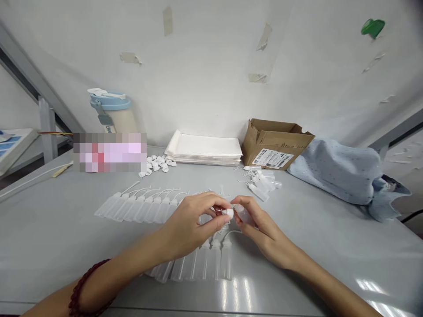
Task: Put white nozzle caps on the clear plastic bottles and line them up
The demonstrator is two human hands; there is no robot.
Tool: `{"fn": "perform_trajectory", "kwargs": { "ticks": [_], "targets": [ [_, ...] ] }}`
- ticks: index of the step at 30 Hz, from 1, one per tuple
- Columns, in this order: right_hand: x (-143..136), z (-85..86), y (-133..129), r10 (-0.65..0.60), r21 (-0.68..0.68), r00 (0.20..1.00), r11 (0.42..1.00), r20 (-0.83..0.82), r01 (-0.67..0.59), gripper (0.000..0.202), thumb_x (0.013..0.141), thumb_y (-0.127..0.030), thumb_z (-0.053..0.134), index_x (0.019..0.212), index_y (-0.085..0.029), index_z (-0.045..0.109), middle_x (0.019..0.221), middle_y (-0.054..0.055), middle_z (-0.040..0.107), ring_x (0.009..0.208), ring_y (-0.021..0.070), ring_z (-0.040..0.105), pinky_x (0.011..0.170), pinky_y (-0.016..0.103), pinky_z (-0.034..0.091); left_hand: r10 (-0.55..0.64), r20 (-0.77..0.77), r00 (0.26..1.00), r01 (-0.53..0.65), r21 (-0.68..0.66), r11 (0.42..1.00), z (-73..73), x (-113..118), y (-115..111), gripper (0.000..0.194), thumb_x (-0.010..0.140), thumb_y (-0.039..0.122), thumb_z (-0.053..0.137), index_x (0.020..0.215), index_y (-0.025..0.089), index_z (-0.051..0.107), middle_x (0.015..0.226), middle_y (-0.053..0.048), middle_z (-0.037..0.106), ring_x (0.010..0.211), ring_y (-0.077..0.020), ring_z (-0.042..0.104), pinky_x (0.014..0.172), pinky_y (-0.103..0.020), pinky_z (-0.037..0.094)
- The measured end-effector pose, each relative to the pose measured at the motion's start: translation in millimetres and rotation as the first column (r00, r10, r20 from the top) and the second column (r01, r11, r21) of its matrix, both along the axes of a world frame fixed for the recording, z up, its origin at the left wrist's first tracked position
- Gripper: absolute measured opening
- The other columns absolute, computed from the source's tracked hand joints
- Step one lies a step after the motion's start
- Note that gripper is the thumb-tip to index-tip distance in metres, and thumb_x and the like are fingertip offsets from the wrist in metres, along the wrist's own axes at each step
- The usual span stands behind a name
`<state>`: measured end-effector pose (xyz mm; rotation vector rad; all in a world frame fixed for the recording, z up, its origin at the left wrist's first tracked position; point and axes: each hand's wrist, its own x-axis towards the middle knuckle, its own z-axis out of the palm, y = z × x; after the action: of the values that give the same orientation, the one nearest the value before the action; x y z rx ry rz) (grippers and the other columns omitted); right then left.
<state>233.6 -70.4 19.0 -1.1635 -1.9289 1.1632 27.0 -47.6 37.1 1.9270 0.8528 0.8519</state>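
Note:
Between thumb and fingers, my left hand (194, 224) pinches a small white cap (228, 213). My right hand (261, 226) grips a translucent plastic bottle (243, 214) tilted toward the cap; whether the two touch is unclear. Behind and left of my hands lies a row of translucent bottles (130, 208) with thin bent tubes at their tops. Nearer the table's front lies another row of the same bottles (205, 263), partly hidden by my left hand and forearm.
White caps (158, 164) lie loose beside a blurred-out patch. A stack of white envelopes (206, 149) and an open cardboard box (276, 143) stand by the wall. Loose bottles (262, 182) lie before the box. A blue cloth (337, 171) is right; a tumbler (114, 110) stands left.

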Motion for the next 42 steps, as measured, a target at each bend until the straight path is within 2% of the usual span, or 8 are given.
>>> {"fn": "perform_trajectory", "kwargs": {
  "ticks": [7,16,26,29,33,36,39,42],
  "targets": [
    [-4,1.6,-1,0.046,0.131,0.992,0.99,0.114,-0.061,0.028,0.091,-0.012,0.044,0.116,-0.026,0.046,0.103,0.001,0.061,0.086,0.0143,0.058,0.075,0.027,0.043,0.013,0.004,1.0,-0.013,-0.026,1.0,-1.0,0,-1,0.012,0.087,0.023,0.057,0.095,0.018,0.065,0.092,0.0,0.066,0.086,-0.0124,0.062,0.079,-0.024,0.054],
    [-4,-5.7,-2,-0.019,0.292,0.982,0.956,0.186,-0.037,0.026,0.089,-0.012,0.047,0.112,-0.024,0.042,0.088,0.001,0.065,0.066,0.0138,0.061,0.06,0.024,0.047,-0.002,-0.042,0.999,-0.003,-0.104,0.995,1.2,1,0,0.015,0.086,0.027,0.057,0.094,0.019,0.066,0.092,0.0,0.068,0.086,-0.0134,0.063,0.08,-0.025,0.054],
    [-4,-14.0,-5,-0.103,0.494,0.97,0.869,0.221,-0.02,0.022,0.09,-0.016,0.049,0.11,-0.023,0.043,0.094,0.006,0.066,0.075,0.0168,0.065,0.062,0.026,0.052,0.038,-0.078,0.996,-0.043,-0.072,0.996,0.2,2,-1,0.013,0.086,0.027,0.058,0.09,0.019,0.068,0.086,-0.001,0.069,0.08,-0.014,0.063,0.073,-0.024,0.052],
    [-4,-12.3,-6,-0.096,0.455,0.974,0.89,0.204,-0.007,0.02,0.091,-0.02,0.05,0.11,-0.023,0.043,0.094,0.005,0.066,0.071,0.0152,0.062,0.061,0.025,0.05,0.034,-0.047,0.998,-0.036,-0.054,0.998,-0.3,2,-1,0.011,0.085,0.022,0.059,0.089,0.018,0.069,0.085,-0.001,0.068,0.079,-0.0132,0.062,0.072,-0.023,0.052],
    [-6,-4.8,-6,-0.064,0.241,0.988,0.97,0.141,0.028,0.014,0.092,-0.027,0.051,0.104,-0.022,0.046,0.075,-0.002,0.061,0.057,0.0115,0.051,0.051,0.022,0.042,-0.001,0.0,1.0,0.001,0.019,1.0,-3.6,2,-1,0.014,0.083,0.014,0.058,0.09,0.016,0.07,0.087,-0.004,0.067,0.08,-0.0133,0.062,0.071,-0.023,0.052],
    [-8,1.0,-5,-0.081,0.105,0.993,0.992,0.083,0.073,0.013,0.091,-0.032,0.052,0.097,-0.022,0.048,0.067,-0.004,0.056,0.055,0.0108,0.044,0.047,0.021,0.035,0.0,0.032,0.999,-0.004,0.128,0.992,-7.5,3,-1,0.017,0.084,0.009,0.056,0.09,0.016,0.07,0.089,-0.004,0.066,0.077,-0.0125,0.061,0.068,-0.023,0.05],
    [-10,3.0,-6,-0.096,0.077,0.994,0.993,0.056,0.092,0.015,0.091,-0.036,0.052,0.095,-0.021,0.05,0.068,-0.003,0.057,0.055,0.0105,0.043,0.047,0.021,0.033,0.023,0.04,0.999,-0.03,0.193,0.981,-9.1,5,-3,0.018,0.084,0.009,0.056,0.088,0.018,0.071,0.09,-0.004,0.065,0.076,-0.0115,0.06,0.067,-0.023,0.049],
    [-10,1.5,-7,-0.105,0.147,0.992,0.985,0.071,0.094,0.012,0.091,-0.033,0.052,0.094,-0.022,0.05,0.067,-0.003,0.056,0.053,0.0105,0.045,0.045,0.02,0.035,0.02,0.069,0.997,-0.026,0.097,0.995,-6.7,5,-5,0.016,0.084,0.013,0.057,0.087,0.018,0.072,0.088,-0.004,0.063,0.074,-0.011,0.06,0.065,-0.022,0.052]
  ]
}}
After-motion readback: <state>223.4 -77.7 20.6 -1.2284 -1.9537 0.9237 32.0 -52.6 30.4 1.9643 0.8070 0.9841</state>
